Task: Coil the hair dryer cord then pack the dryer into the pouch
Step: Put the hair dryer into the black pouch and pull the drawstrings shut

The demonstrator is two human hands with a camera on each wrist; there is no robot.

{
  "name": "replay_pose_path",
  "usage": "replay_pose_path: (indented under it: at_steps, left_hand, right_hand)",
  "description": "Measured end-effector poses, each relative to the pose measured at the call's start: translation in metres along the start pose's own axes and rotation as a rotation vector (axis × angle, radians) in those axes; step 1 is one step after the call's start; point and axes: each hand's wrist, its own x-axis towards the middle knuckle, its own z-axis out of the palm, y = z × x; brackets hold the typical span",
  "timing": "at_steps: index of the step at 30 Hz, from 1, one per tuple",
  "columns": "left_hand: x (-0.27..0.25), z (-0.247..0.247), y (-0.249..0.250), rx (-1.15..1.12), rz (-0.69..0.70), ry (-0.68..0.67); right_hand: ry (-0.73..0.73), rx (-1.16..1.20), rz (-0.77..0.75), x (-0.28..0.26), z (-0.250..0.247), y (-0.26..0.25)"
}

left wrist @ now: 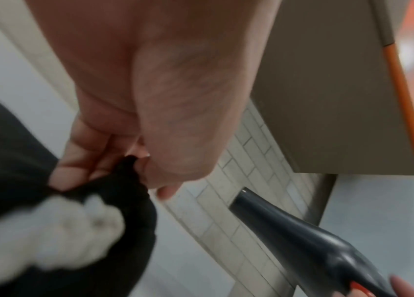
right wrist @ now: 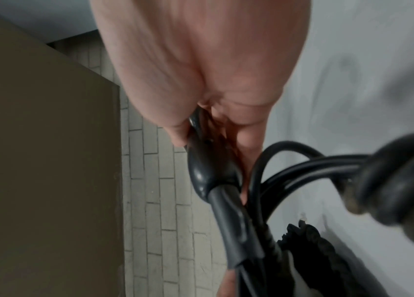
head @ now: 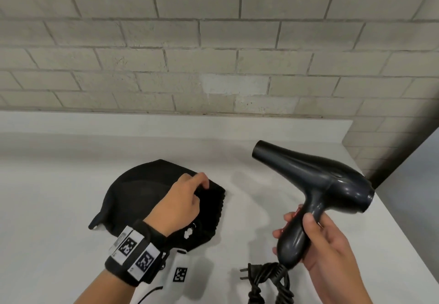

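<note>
A black fabric pouch (head: 142, 192) lies flat on the white counter (head: 47, 185), its ruffled mouth facing right. My left hand (head: 187, 194) pinches the upper edge of that mouth; in the left wrist view the pouch (left wrist: 114, 193) shows between thumb and fingers, with a white charm (left wrist: 56, 231) below. My right hand (head: 316, 239) grips the handle of the dark grey hair dryer (head: 316, 180), held above the counter with its nozzle pointing up-left. The black cord (head: 273, 282) hangs bundled under the handle, plug (head: 249, 273) sticking left. The right wrist view shows the cord (right wrist: 290, 166) looped beside the handle.
A grey brick wall (head: 213, 42) backs the counter. The counter's right edge (head: 403, 227) runs diagonally beside the dryer. A white tag with a square code (head: 180, 274) lies near my left wrist. A brown cabinet with an orange edge (left wrist: 353, 100) hangs above.
</note>
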Motion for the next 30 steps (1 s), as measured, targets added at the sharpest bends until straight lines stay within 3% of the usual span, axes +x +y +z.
replay_pose_path:
  at_steps: [6,11,17,30]
  left_hand:
    - [-0.003,0.003,0.005,0.267,-0.161,-0.146]
    - [-0.004,-0.006,0.015,0.072,-0.028,-0.053]
    - [-0.002,-0.015,0.035,-0.025,0.025,-0.030]
    - [-0.005,-0.021,0.050,0.189,0.303,-0.003]
  right_hand:
    - [-0.112,-0.153,0.082,-0.003,0.003,-0.001]
    - [-0.187,-0.330,0.165,-0.007,0.004,0.014]
    - [-0.244,-0.461,0.216,-0.006,0.025,0.025]
    - [-0.579,-0.885,0.113,0.005,0.043,0.020]
